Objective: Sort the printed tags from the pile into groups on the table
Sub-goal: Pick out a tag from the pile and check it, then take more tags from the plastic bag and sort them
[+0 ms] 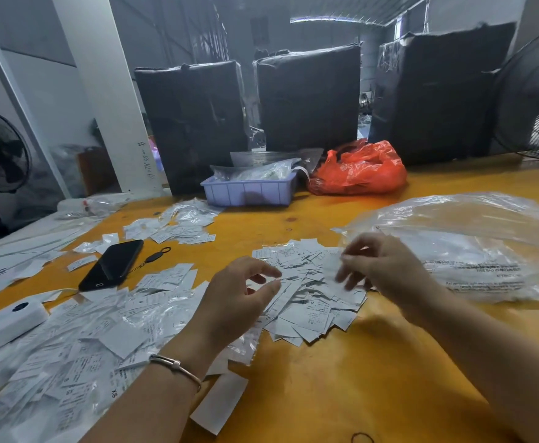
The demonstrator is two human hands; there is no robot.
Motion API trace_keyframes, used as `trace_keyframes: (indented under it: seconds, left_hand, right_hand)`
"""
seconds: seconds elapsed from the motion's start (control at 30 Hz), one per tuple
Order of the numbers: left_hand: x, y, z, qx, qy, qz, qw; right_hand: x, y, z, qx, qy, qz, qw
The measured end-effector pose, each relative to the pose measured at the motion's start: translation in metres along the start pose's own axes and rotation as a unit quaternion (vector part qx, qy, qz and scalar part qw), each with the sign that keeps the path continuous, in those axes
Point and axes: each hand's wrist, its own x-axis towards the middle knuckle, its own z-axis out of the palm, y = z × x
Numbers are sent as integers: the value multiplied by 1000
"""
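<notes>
Tabletop (pixel 325 394) of orange-yellow board fills the view from a head-worn camera, with three black-wrapped bales (pixel 309 97) standing along its far edge. To the right lies a large clear plastic bag (pixel 472 251), crumpled and printed with small text. Behind the work area sit a red plastic bag (pixel 360 171) and a lilac plastic tray (pixel 249 190) holding clear packets.

Printed tags cover much of the near table. The main pile (pixel 309 292) of small white tags lies at the centre, just beside the clear bag. Sorted-looking groups lie apart from it: a wide spread on the near left (pixel 79 346) and a smaller cluster further back (pixel 178 225). A black phone (pixel 111 265) lies between those groups, and a white device (pixel 6 321) sits at the left edge.

Both hands hover over the centre pile. The left hand (pixel 239 292), a thin bracelet at its wrist, has fingers loosely curled with thumb and forefinger apart, gripping nothing visible. The right hand (pixel 376 266) is blurred; its fingertips seem to be at a tag, but whether they pinch it cannot be told.

The step appears to be picking a tag out of the pile. Next would come reading its print and carrying it to the matching group.
</notes>
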Motion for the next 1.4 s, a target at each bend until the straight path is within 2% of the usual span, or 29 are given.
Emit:
trace_keyframes:
  seconds: [0.1,0.2,0.27,0.3,0.37,0.5,0.6,0.83,1.0,1.13,1.3,1.4]
  left_hand:
    - [1,6,1,-43,-46,7,998]
    - [-1,9,1,-74,-98,27,992]
    - [-3,9,1,-92,-90,43,991]
    - [-2,8,1,-92,-70,49,992]
    - [0,6,1,-73,-28,49,996]
    - [1,0,-2,-63,17,7,998]
    - [1,-2,-2,-54,32,-11,998]
    - [2,-1,-2,-52,44,-30,997]
    - [1,1,-1,-59,34,-26,997]
    - [0,1,0,-62,33,-21,997]
    - [0,0,0,-52,31,-9,998]
    - [0,0,-1,-54,31,-10,998]
  right_hand:
    - [-9,-8,14,53,-127,-16,990]
    - [-14,-7,22,58,-143,-46,987]
    - [-13,-4,24,46,-127,-65,989]
    - [-12,-2,23,18,-112,-81,990]
    - [-8,2,18,-106,-83,-127,983]
    - [-8,5,12,-335,-127,-169,918]
    - [-10,3,18,-409,-145,-164,886]
    - [-13,2,24,-446,-131,-199,863]
    - [-10,3,29,-500,-97,-260,821]
    - [-12,0,31,-514,-88,-294,801]
    - [-11,3,32,-512,-124,-295,797]
    - [-12,2,29,-481,-115,-289,820]
